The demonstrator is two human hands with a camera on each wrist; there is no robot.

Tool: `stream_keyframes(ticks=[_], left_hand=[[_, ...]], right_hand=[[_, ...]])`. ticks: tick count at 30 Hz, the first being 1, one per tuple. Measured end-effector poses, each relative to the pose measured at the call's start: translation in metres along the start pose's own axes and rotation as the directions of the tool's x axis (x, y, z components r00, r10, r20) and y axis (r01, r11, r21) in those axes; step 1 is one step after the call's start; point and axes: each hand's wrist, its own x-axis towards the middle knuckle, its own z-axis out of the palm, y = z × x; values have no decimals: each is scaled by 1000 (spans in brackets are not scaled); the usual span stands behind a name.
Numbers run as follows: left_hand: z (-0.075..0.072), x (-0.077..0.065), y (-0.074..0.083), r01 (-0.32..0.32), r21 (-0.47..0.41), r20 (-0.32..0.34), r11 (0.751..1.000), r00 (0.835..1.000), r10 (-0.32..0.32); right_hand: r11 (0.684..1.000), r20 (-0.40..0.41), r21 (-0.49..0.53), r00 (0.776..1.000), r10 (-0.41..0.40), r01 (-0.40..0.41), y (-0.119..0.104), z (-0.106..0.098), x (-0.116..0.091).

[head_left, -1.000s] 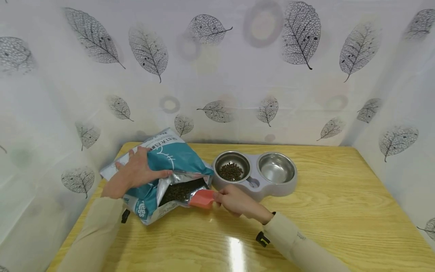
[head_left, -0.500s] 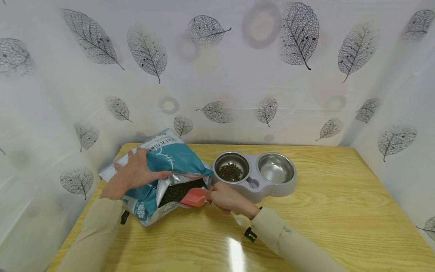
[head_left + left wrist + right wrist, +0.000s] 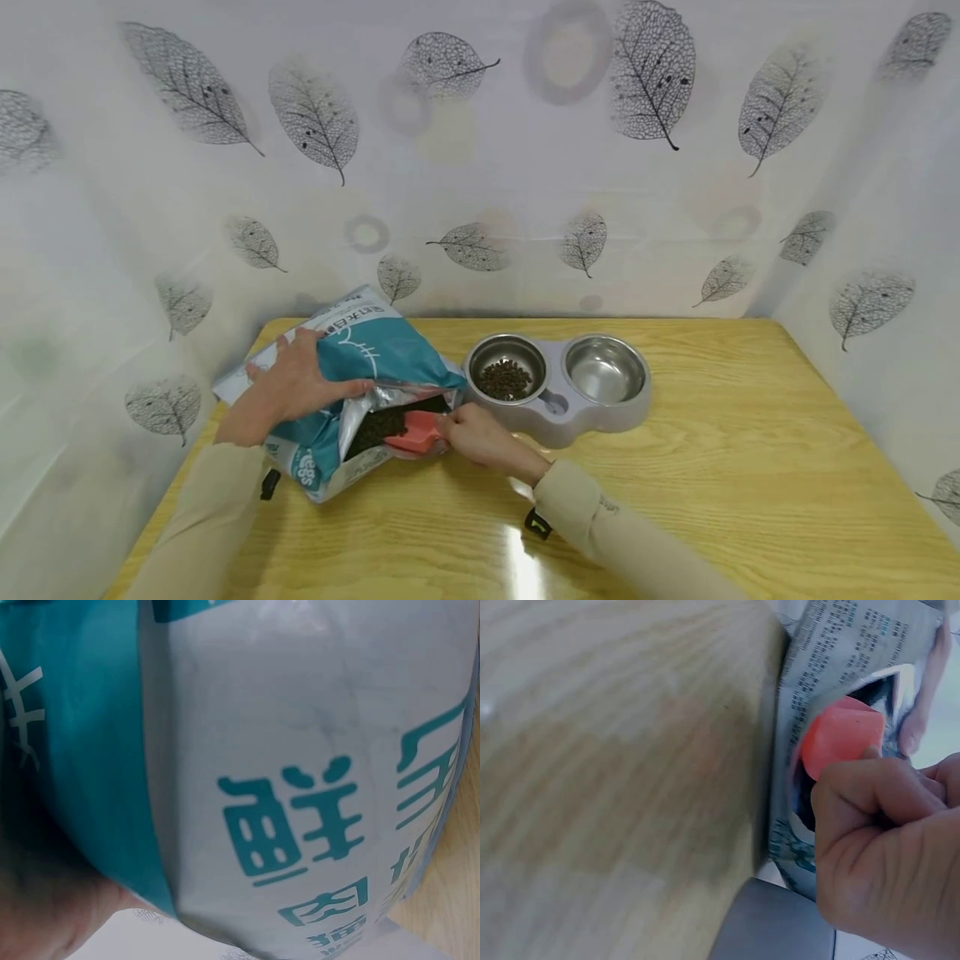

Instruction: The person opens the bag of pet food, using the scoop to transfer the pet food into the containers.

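In the head view, a teal and white pet food bag [image 3: 405,350] lies on its side at the table's left, its mouth facing right. Dark kibble [image 3: 377,428] shows inside. My left hand [image 3: 288,385] presses on the bag with spread fingers, the thumb lying near the mouth's upper edge. My right hand [image 3: 483,437] pinches the handle of a coral-pink scoop [image 3: 415,432], whose head sits within the bag's mouth against the kibble. In the right wrist view the curled fingers hold the scoop [image 3: 845,735]. Printed bag front [image 3: 247,712] fills most of the left wrist view.
Right of the bag stands a grey double feeder [image 3: 558,432]. Its left steel bowl [image 3: 536,354] holds some brown kibble [image 3: 505,381]; its right steel bowl [image 3: 606,371] shows bare metal. The wooden table [image 3: 750,467] meets a leaf-patterned curtain [image 3: 525,167] behind.
My right hand has moved left, carrying the scoop deeper into the bag's mouth. The left hand keeps its place on the bag, and the view shifts slightly.
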Motion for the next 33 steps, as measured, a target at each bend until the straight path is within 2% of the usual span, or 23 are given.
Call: stream_keyframes(ticks=[5, 11, 14, 20, 22, 28, 33], left_hand=[[1, 0, -1, -5, -13, -5, 1000, 1000, 5], [3, 0, -2, -1, -16, -9, 1000, 1000, 1], [2, -1, -2, 1, -11, -11, 1000, 1000, -1], [0, -2, -1, -1, -22, -10, 1000, 1000, 1], [0, -3, 0, 0, -25, -10, 1000, 1000, 0], [-1, -4, 0, 5, -13, -12, 1000, 1000, -5], [-1, -3, 0, -3, -17, -17, 1000, 1000, 2]], right_hand=[[996, -12, -76, 999, -48, 47, 3, 4, 1], [997, 26, 70, 1000, 14, -16, 2, -4, -11], [989, 55, 148, 998, 8, -16, 5, -7, -14], [937, 162, 338, 986, 32, -86, 14, -19, -18], [923, 192, 372, 981, 30, -101, 15, -25, -19], [899, 236, 433, 970, -50, -59, 13, -43, -25], [861, 206, 508, 973, -107, -13, 13, -48, -29]])
